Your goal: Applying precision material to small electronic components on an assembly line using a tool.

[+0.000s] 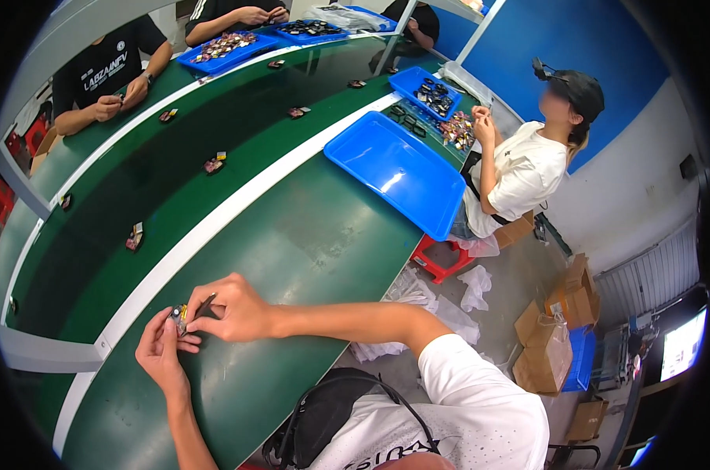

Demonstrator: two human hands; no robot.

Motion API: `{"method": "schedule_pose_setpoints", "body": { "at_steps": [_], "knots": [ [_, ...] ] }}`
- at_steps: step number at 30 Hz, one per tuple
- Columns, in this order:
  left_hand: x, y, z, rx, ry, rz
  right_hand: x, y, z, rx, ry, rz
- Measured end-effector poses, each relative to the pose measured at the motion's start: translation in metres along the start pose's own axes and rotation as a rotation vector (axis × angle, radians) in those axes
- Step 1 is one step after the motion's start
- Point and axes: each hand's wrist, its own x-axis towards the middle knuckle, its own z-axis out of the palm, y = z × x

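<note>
Over the near green worktop [292, 235], my left hand [164, 348] pinches a small black electronic assembly [178, 316] with a yellow and a silvery part on it. My right hand [237, 309] meets it from the right, its fingertips at the piece. A slim black pointed tool [206, 304], like tweezers, is gripped in those right fingers. The fingers partly hide the assembly, so its details are too small to tell.
Similar small assemblies [214, 163] lie spaced along the dark green conveyor belt [167, 211] beyond a white rail. A blue tray [402, 172] rests to the right. A co-worker [527, 172] sits at the right; others work across the belt beside parts trays [228, 48].
</note>
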Motion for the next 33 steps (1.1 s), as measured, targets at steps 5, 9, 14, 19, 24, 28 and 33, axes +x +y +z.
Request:
{"method": "schedule_pose_setpoints", "body": {
  "at_steps": [5,9,14,19,24,28,33],
  "knots": [
    [-0.0008,0.0002,-0.0014,0.02,0.006,0.002,-0.0002,-0.0003,0.0003,0.001,-0.018,0.025],
    [-0.0006,0.0013,-0.003,0.024,0.0,-0.008,0.0005,-0.0009,0.0019,0.0,-0.008,0.018],
    [0.0001,0.0011,-0.0023,0.027,0.0,0.009,0.0024,-0.0027,0.0007,-0.016,-0.021,-0.007],
    [-0.0013,0.0039,0.0037,0.021,0.007,0.018,0.0022,-0.0021,-0.0015,-0.002,-0.017,-0.023],
    [-0.0017,0.0015,0.0024,0.015,0.017,0.02,0.0022,-0.0063,-0.003,-0.022,-0.035,0.004],
    [-0.0016,0.0032,0.002,0.003,-0.011,0.012,0.0022,-0.0066,-0.0041,-0.02,-0.032,0.005],
    [-0.0016,0.0041,0.003,0.009,-0.011,0.009,0.0026,-0.0073,-0.0049,-0.017,-0.04,0.014]
  ]
}}
